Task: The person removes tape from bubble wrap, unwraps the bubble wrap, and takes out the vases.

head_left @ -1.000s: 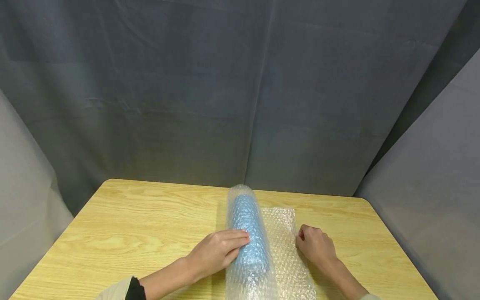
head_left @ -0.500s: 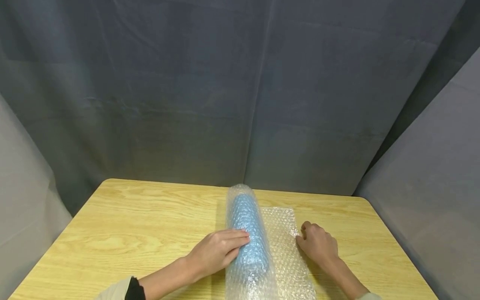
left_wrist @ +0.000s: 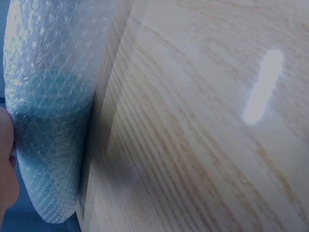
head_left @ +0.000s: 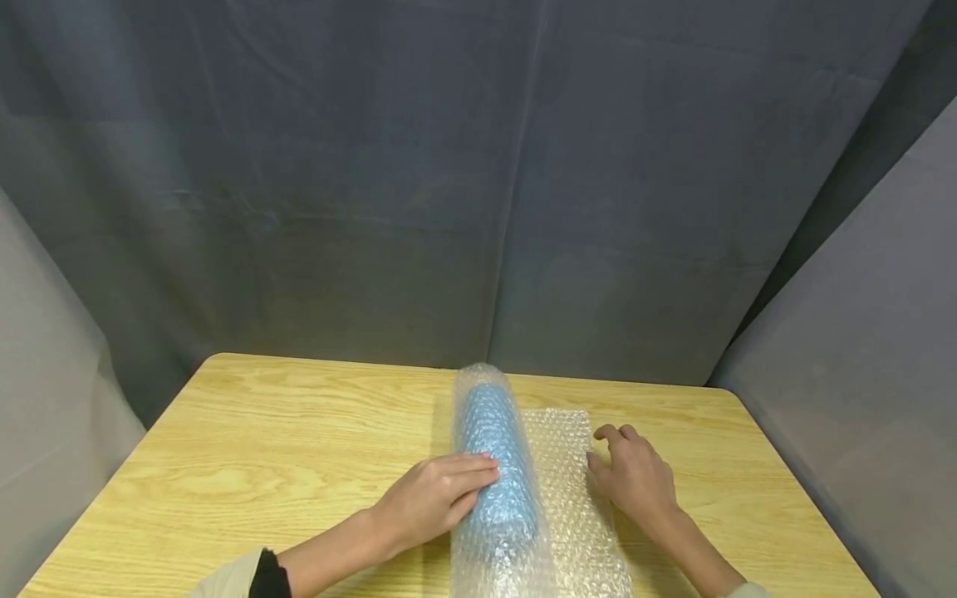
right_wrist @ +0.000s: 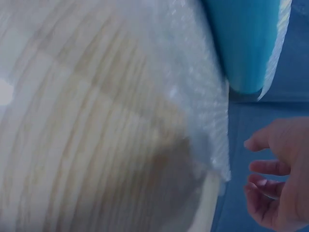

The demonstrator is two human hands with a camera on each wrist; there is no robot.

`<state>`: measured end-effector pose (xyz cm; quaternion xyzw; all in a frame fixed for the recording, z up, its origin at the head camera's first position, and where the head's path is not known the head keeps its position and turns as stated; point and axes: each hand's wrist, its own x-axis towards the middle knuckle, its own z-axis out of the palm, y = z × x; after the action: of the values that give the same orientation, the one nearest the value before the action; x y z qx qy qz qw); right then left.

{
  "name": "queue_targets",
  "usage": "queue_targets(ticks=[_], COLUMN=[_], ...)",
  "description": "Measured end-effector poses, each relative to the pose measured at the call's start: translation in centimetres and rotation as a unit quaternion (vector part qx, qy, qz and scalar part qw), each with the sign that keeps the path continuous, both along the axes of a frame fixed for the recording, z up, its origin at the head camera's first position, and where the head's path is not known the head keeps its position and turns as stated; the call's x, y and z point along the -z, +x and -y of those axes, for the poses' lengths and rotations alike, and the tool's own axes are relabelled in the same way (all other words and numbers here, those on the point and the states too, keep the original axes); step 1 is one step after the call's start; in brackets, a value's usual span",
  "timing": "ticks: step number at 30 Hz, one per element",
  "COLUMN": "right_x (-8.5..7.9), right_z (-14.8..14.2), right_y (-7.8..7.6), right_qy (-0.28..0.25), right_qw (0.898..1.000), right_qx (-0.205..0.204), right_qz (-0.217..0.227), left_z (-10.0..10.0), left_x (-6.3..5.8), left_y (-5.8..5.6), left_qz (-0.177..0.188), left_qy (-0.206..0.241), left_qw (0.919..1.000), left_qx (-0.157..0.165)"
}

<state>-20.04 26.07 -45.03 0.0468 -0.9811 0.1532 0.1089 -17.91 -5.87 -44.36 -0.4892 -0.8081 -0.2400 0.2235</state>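
A light-blue cylinder [right_wrist: 246, 43] lies lengthwise on the table with clear bubble wrap [head_left: 503, 573] folded over it. My left hand [head_left: 434, 502] rests on its left side, fingers laid over the wrapped top; only a sliver of that hand [left_wrist: 6, 159] shows in the left wrist view. To the right of the cylinder, the loose part of the bubble wrap [head_left: 571, 490] lies flat on the table. Beside its right edge is my right hand [head_left: 639, 482], thumb and fingers parted and loosely bent. In the right wrist view this hand [right_wrist: 285, 174] has nothing between its fingers.
The wood-grain table [head_left: 299, 432] has rounded far corners. A dark grey curtain [head_left: 374, 208] hangs behind it, and pale panels [head_left: 860, 374] stand at both sides. The bubble wrap runs out of the head view at the bottom.
My right hand has shifted slightly away from me along the wrap's right edge, and its thumb and fingers have spread apart. My left hand has stayed on the wrapped cylinder.
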Motion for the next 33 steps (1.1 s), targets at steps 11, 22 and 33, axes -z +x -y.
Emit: queue_targets(ticks=[11, 22, 33], right_x=[-2.3, -3.6, -3.8], right_z=[3.6, 5.7, 6.3], right_y=[1.4, 3.0, 4.1], right_qy=[-0.128, -0.223, -0.319], right_qw=[0.988, 0.962, 0.919], right_qx=[-0.051, -0.074, -0.098], right_qz=[0.066, 0.138, 0.208], left_z=[0.0, 0.1, 0.2], left_x=[-0.1, -0.3, -0.3], left_y=[0.0, 0.1, 0.2], left_qz=[0.003, 0.011, 0.025], left_qy=[0.008, 0.006, 0.003], left_qw=[1.0000, 0.9999, 0.9997], left_qx=[0.002, 0.001, 0.001])
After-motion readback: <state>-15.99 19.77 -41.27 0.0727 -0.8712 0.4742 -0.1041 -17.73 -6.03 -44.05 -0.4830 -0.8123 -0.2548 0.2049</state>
